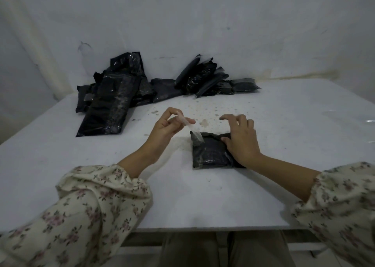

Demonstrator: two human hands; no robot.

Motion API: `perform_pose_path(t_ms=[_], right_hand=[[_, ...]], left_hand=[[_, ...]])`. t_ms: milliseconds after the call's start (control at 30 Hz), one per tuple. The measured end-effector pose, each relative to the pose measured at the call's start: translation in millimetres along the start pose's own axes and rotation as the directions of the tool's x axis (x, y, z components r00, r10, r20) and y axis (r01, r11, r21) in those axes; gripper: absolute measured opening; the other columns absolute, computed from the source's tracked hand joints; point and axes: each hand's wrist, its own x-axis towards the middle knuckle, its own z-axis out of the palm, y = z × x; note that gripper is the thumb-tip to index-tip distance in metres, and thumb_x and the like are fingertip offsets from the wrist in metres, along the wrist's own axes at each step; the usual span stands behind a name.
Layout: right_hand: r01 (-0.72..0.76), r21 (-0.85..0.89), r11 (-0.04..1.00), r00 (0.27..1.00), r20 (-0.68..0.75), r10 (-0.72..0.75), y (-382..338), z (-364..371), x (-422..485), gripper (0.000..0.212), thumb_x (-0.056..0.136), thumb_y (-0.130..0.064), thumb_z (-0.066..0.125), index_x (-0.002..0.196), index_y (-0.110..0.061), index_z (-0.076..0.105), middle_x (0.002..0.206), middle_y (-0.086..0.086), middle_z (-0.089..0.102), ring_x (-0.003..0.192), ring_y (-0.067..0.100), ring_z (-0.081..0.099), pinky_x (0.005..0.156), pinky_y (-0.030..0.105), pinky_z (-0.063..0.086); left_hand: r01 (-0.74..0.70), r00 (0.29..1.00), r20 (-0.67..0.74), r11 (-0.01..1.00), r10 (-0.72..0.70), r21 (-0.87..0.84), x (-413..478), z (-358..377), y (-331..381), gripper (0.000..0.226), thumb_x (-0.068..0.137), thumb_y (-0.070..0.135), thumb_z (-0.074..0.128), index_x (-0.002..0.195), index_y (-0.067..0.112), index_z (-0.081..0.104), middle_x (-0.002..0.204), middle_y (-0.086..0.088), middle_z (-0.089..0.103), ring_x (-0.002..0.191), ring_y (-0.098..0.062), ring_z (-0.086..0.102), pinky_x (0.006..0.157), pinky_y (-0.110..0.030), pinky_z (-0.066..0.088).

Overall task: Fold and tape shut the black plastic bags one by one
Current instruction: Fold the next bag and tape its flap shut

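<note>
Black plastic, the folded bag (211,153) lay flat on the counter (182,195) before you. Your right hand (241,139) rested on its right side, thumb pressing, fingers loose and lifted. Your left hand (162,128) pinched a clear tape strip (195,139) whose lower end stuck to the bag's far-left corner. More black bags (113,100) were heaped at the back.

White table (263,185), brown stains (204,122) nr centre; creased pale sheet (182,23) behind

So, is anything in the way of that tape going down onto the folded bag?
Nothing visible. The left hand pinches the tape strip, whose lower end touches the folded bag; the right hand rests on the bag's right side.
</note>
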Motion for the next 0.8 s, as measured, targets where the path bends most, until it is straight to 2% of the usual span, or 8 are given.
perform_pose_path(t_ms=[67,167,267,400,600,700,767,800], right_hand=[[0.295,-0.015,0.955,0.953,-0.068,-0.295,6,3,1,0.063,0.067,0.014,0.071,0.121,-0.017,0.062,0.116,0.013,0.057,0.097,0.034,0.051,0.072,0.038,0.041],[0.549,0.030,0.835,0.833,0.064,-0.550,12,2,4,0.061,0.055,0.023,0.064,0.108,-0.007,0.071,0.101,0.012,0.068,0.088,0.034,0.063,0.071,0.038,0.047],[0.639,-0.016,0.769,0.764,0.133,-0.631,10,-1,4,0.049,0.060,0.011,0.055,0.102,-0.003,0.073,0.090,0.008,0.071,0.081,0.030,0.065,0.067,0.032,0.052],[0.692,-0.041,0.721,0.719,0.133,-0.682,9,-2,5,0.035,0.070,-0.001,0.058,0.100,-0.005,0.075,0.082,0.004,0.070,0.074,0.026,0.064,0.051,0.024,0.051],[0.772,-0.056,0.633,0.629,0.211,-0.749,9,-7,12,0.038,0.064,0.011,0.078,0.100,0.000,0.073,0.085,0.010,0.063,0.077,0.031,0.060,0.045,0.031,0.050],[0.776,-0.072,0.626,0.616,0.299,-0.729,7,-10,16,0.040,0.070,0.013,0.071,0.108,0.001,0.070,0.094,0.013,0.062,0.087,0.033,0.058,0.055,0.037,0.054],[0.655,0.003,0.756,0.701,0.371,-0.609,1,-12,17,0.044,0.080,0.014,0.058,0.121,-0.002,0.064,0.110,0.014,0.059,0.103,0.031,0.052,0.079,0.039,0.051],[0.533,0.060,0.844,0.761,0.401,-0.510,-3,-14,18,0.046,0.083,0.013,0.050,0.124,-0.004,0.062,0.116,0.012,0.058,0.109,0.027,0.051,0.087,0.035,0.047]], left_hand=[[0.024,0.999,0.035,1.000,-0.023,-0.007,-1,1,-1,0.018,0.101,0.003,0.039,0.090,0.015,0.047,0.087,0.000,0.073,0.105,-0.020,0.066,0.095,-0.024,0.046],[0.031,0.998,0.046,0.999,-0.030,-0.014,-1,4,-1,0.018,0.102,0.004,0.037,0.090,0.015,0.047,0.082,0.003,0.072,0.105,-0.021,0.065,0.096,-0.026,0.047],[0.044,0.999,-0.027,0.996,-0.047,-0.080,3,5,4,0.016,0.101,0.007,0.040,0.088,0.016,0.046,0.082,0.000,0.067,0.103,-0.024,0.067,0.096,-0.027,0.048],[0.032,0.982,-0.170,0.964,-0.080,-0.265,12,-4,12,0.016,0.100,0.007,0.042,0.088,0.017,0.047,0.074,-0.003,0.056,0.088,-0.022,0.067,0.081,-0.024,0.050],[-0.106,0.977,-0.213,0.930,0.031,-0.352,20,-15,29,0.010,0.095,0.011,0.046,0.088,0.018,0.046,0.072,0.002,0.051,0.073,-0.015,0.051,0.085,-0.030,0.051],[-0.047,0.994,-0.095,0.999,0.049,0.023,22,-14,41,0.019,0.099,0.003,0.043,0.088,0.017,0.051,0.071,0.005,0.055,0.063,-0.010,0.052,0.077,-0.030,0.054],[0.011,0.999,0.027,0.944,-0.021,0.329,19,-7,42,0.017,0.098,0.008,0.049,0.088,0.018,0.057,0.071,-0.001,0.052,0.058,-0.008,0.053,0.065,-0.027,0.055],[0.028,0.995,0.071,0.898,-0.066,0.439,17,-3,41,0.015,0.097,0.012,0.052,0.087,0.020,0.060,0.071,-0.001,0.051,0.056,-0.008,0.053,0.059,-0.024,0.053]])
